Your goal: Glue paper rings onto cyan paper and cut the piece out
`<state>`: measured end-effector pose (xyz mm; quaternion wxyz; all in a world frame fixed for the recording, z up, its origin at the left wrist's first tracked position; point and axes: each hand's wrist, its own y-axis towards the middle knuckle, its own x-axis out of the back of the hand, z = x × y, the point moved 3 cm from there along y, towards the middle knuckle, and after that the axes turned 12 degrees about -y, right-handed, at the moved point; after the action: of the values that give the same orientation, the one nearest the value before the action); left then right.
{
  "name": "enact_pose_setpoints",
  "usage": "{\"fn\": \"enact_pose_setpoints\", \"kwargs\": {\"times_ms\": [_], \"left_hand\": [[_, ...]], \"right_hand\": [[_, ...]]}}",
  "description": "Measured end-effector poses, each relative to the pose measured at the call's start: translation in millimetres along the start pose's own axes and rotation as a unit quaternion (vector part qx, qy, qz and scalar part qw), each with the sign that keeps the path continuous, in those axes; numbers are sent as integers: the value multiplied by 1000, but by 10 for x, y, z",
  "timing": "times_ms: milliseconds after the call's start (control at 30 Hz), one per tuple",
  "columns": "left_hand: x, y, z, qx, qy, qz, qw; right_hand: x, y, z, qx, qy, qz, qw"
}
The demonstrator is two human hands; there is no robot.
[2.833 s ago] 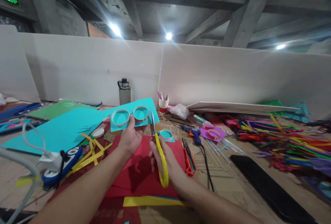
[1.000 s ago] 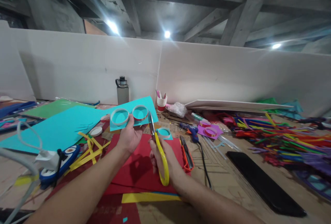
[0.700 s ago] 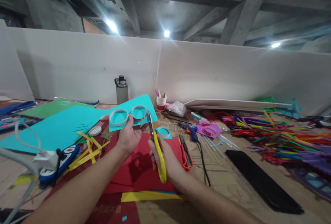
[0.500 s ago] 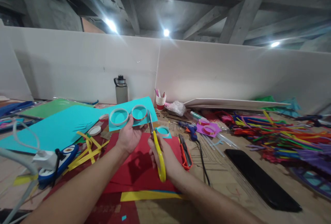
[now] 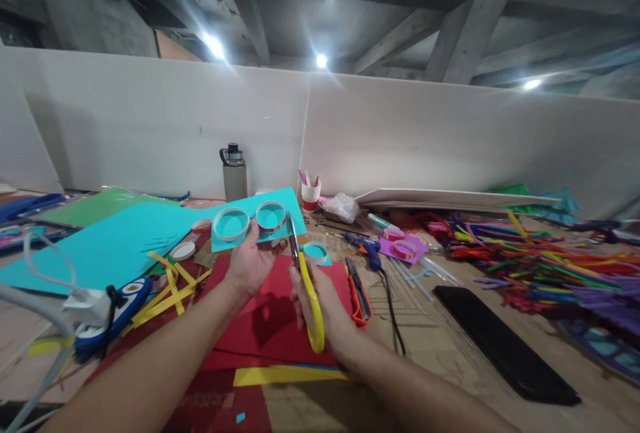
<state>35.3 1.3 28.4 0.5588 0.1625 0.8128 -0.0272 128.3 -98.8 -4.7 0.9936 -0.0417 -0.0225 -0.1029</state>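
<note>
My left hand pinches the lower edge of a turquoise paper sheet, thumb on top. Two shallow rings sit on that sheet: a white-rimmed one at left and a red-sided one at right. My right hand is closed round yellow-handled scissors, their blades pointing up at the paper just right of the red-sided ring. Below, behind the scissors, lies another small turquoise piece with a ring. Red paper lies under both hands.
Right of the red paper are a utility knife, a blue glue gun and a black phone. Colourful pipe cleaners heap at far right. Yellow strips and a power strip lie left. A bottle stands behind.
The scissors and my right hand have shifted very slightly right. The turquoise sheet stays in my left hand, almost unmoved.
</note>
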Motion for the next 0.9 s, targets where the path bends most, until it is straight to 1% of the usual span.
{"fn": "enact_pose_setpoints", "kwargs": {"times_ms": [167,300,433,567,700,800,900], "left_hand": [[28,14,-2,9,1,-3,1000],[30,6,20,21,20,19,999],[18,-16,45,24,41,33,998],[-7,-33,54,24,40,36,998],[-33,-51,57,20,41,17,999],[-39,-57,61,18,46,8,999],[-30,-53,66,22,45,26,998]], "right_hand": [[6,-10,12,-22,15,8,1000],[-3,35,3,-3,36,34,999],[18,99,-24,19,26,16,999],[25,70,2,-4,34,10,999],[21,1,50,-40,73,2,997],[20,-1,50,-35,67,7,997],[30,30,20,-21,38,14,999]]}}
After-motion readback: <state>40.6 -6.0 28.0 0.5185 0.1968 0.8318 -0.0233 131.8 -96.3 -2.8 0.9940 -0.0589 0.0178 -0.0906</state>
